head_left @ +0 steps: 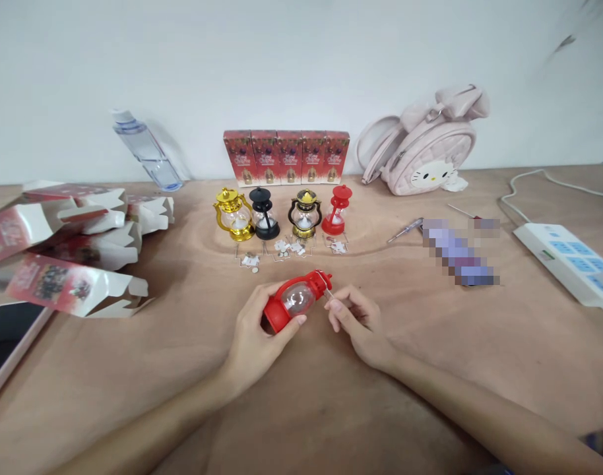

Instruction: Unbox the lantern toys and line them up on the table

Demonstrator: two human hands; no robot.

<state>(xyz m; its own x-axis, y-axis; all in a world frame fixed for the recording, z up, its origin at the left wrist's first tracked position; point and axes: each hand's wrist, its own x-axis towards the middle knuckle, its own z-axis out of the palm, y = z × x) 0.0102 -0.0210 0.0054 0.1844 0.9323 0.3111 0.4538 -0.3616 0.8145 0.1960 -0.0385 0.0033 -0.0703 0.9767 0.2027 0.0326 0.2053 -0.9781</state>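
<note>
My left hand (262,326) is wrapped round a small red lantern (297,298), which lies tilted with its top to the right. My right hand (355,320) pinches a thin metal wire hook (327,290) at the lantern's top. Behind my hands stand a gold lantern (236,218), a black lantern (266,214), a black-and-gold lantern (305,214) and a second red lantern (337,211). In front of them lie wire pieces, white tags (251,259) and small round cells.
Opened boxes (68,284) pile up at the left, near a tilted water bottle (148,155). Red boxes (289,158) and a pink bag (430,152) rest by the wall. Screwdrivers (405,229), a blurred object (457,254) and a power strip (569,264) lie right.
</note>
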